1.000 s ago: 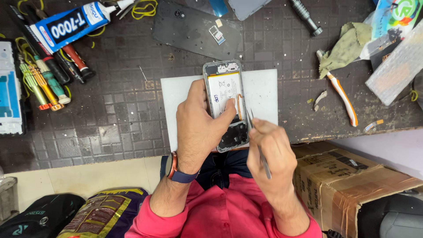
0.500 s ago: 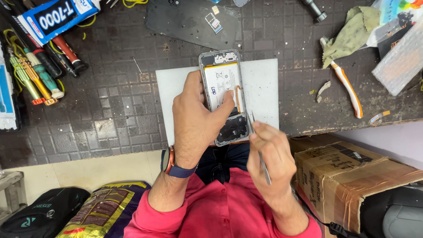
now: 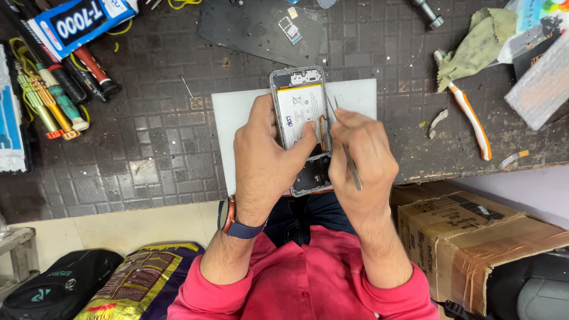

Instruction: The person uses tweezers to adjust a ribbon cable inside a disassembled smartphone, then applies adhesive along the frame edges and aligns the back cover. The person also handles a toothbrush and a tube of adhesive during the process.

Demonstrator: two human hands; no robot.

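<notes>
An opened phone (image 3: 301,127), back cover off, is gripped by the left hand (image 3: 264,160), whose thumb is pressed on its white battery (image 3: 301,112). Grey circuit boards are exposed above and below the battery. Metal tweezers (image 3: 342,142) are pinched in the closed right hand (image 3: 361,163), tips raised just beside the phone's right edge.

Left hand (image 3: 264,160) lay palm down, fingers curled, thumb stretched rightward and pressed flat. Right hand (image 3: 361,163) was closed in a pinch grip, knuckles up, touching the left thumb. Both forearms rose from red sleeves, left wrist banded
</notes>
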